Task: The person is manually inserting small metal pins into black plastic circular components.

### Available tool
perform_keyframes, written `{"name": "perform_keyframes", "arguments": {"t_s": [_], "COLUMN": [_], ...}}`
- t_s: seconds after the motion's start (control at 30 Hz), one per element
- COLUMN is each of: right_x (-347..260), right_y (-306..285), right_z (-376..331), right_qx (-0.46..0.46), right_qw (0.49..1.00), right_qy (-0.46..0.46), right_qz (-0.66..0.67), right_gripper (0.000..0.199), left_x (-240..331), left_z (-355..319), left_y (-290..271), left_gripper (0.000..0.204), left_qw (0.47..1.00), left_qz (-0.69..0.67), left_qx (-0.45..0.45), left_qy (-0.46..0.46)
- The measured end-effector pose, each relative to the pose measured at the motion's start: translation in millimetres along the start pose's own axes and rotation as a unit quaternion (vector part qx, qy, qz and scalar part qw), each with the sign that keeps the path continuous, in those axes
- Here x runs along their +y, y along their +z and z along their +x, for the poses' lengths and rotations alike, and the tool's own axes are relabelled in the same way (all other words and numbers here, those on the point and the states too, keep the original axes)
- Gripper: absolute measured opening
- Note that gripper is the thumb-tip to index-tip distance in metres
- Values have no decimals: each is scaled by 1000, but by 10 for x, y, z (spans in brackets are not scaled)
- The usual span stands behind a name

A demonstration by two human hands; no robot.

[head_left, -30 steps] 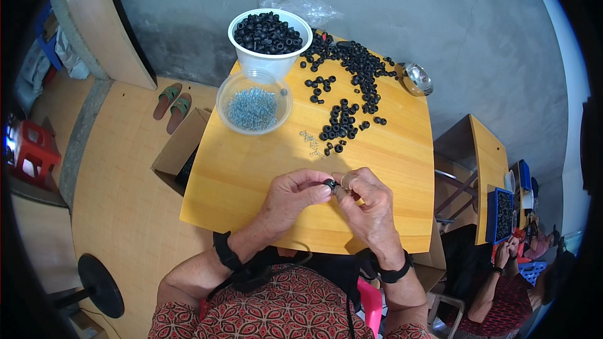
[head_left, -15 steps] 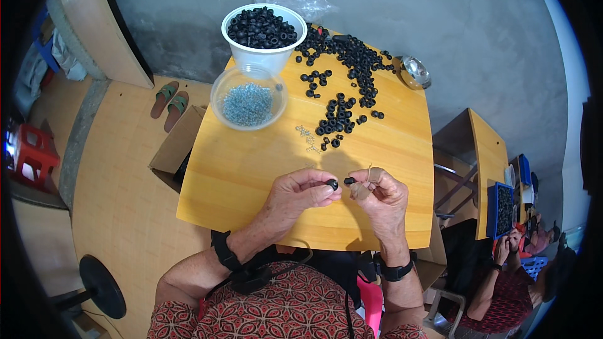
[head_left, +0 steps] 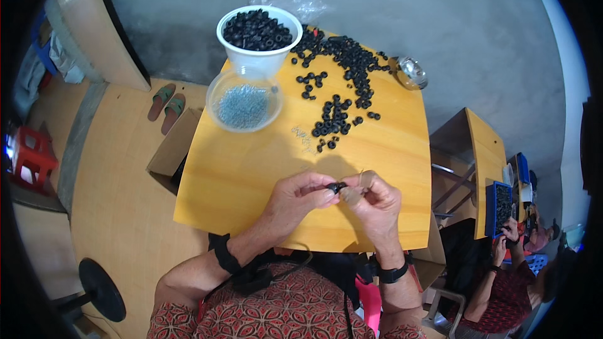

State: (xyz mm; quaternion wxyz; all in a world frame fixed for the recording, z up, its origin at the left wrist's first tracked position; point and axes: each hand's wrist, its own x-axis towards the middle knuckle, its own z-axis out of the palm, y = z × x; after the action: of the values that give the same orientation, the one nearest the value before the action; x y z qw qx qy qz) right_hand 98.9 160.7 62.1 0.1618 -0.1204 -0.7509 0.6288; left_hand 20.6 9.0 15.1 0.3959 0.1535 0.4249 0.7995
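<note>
Over the near part of the wooden table (head_left: 239, 204), my left hand (head_left: 298, 196) pinches a small round black part (head_left: 331, 187) between thumb and fingertips. My right hand (head_left: 375, 204) pinches a smaller black piece (head_left: 342, 184), which touches the part in my left hand. Tan tape or finger covers wrap some right fingertips. Beyond my hands, several loose black parts (head_left: 331, 116) lie scattered up to the far edge. A few tiny clear or silvery bits (head_left: 302, 138) lie to their left.
A white tub (head_left: 259, 56) heaped with black parts stands at the far left. Before it sits a clear bowl (head_left: 215, 113) of small silvery-blue pieces. A shiny metal bowl (head_left: 411, 73) is at the far right corner. A co-worker (head_left: 496, 295) sits at right beside a blue tray (head_left: 490, 213).
My hands have come together, so the two black pieces that were apart now touch. The view has shifted slightly. The co-worker's hand has moved up toward the blue tray.
</note>
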Motion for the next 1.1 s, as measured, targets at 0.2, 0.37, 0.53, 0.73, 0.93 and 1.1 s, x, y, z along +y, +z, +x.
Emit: {"name": "perform_keyframes", "arguments": {"t_s": [0.2, 0.37, 0.53, 0.73, 0.93, 1.1], "right_x": [-18, -146, -81, -82, -52, -65], "right_y": [-11, -30, 12, 20, -18, -47], "right_z": [21, 32, 30, 15, 10, 78], "right_qx": [-19, -42, -33, -55, -61, -81], "right_qw": [976, 955, 923, 896, 881, 882], "right_qy": [-143, -166, -235, -263, -266, -264], "right_qz": [-164, -241, -303, -354, -386, -381], "right_gripper": [14, 9, 14, 23, 27, 27], "left_x": [-9, -39, -77, -86, -42, -89], "left_z": [-2, 26, 38, 51, 63, 118], "left_y": [21, 38, 7, -3, -30, -42], "left_gripper": [23, 24, 23, 22, 21, 18], "left_qw": [999, 999, 998, 999, 996, 999], "left_qz": [30, 23, 53, 31, 57, 17], "left_qx": [29, 20, 35, 36, 33, 25], "left_qy": [-17, 26, 0, -13, -55, -41]}}
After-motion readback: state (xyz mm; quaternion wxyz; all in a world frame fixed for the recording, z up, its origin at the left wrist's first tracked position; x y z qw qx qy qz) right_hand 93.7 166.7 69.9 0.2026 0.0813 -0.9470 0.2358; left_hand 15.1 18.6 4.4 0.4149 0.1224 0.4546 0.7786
